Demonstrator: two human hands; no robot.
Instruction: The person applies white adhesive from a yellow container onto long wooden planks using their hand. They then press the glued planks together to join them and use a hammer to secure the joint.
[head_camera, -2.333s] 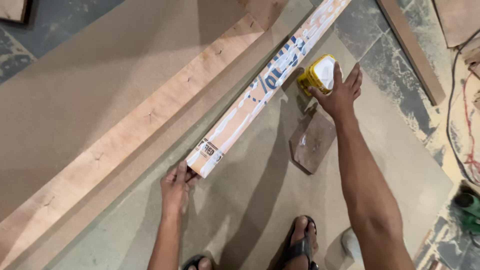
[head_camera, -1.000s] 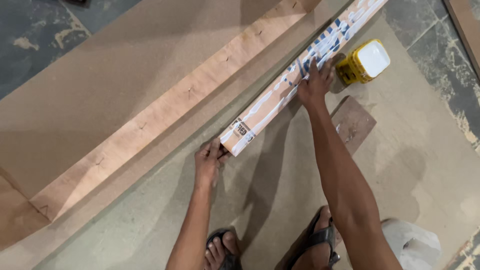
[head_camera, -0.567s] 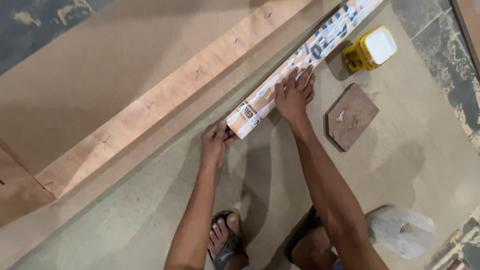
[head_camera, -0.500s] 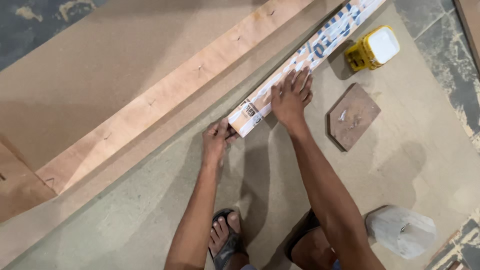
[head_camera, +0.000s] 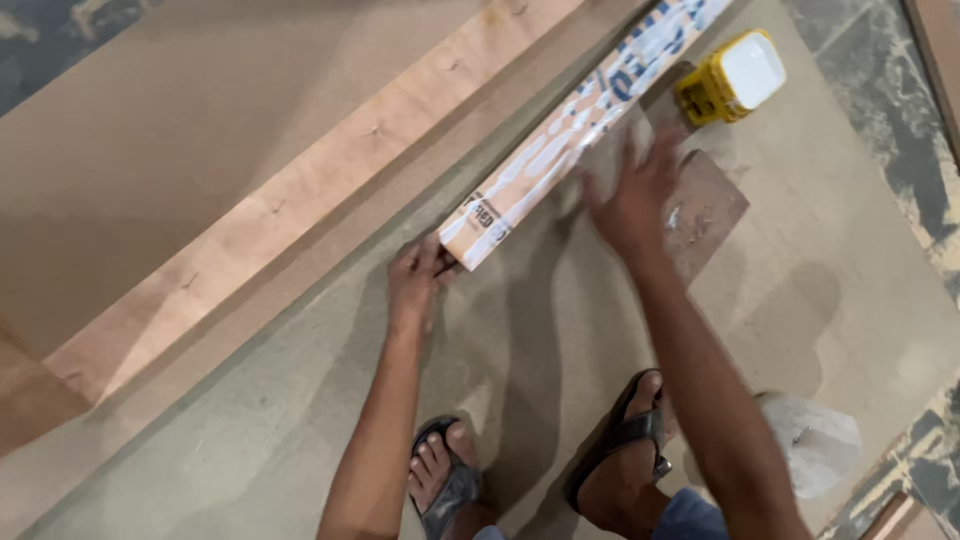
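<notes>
The left hand (head_camera: 415, 283) rests on the big brown board (head_camera: 560, 380), its fingers curled against the near end of a long printed strip (head_camera: 580, 125) that lies slantwise along the edge of a paler wooden plank (head_camera: 300, 200). The right hand (head_camera: 635, 195) hangs just beside the strip, off it, fingers spread wide and blurred, holding nothing. Under it lies a small brown wooden block (head_camera: 705, 210), and past that, near the strip, sits a yellow container with a white lid (head_camera: 732, 78). Two sandalled feet stand on the board, with a crumpled white bag (head_camera: 815, 445) beside the right one.
</notes>
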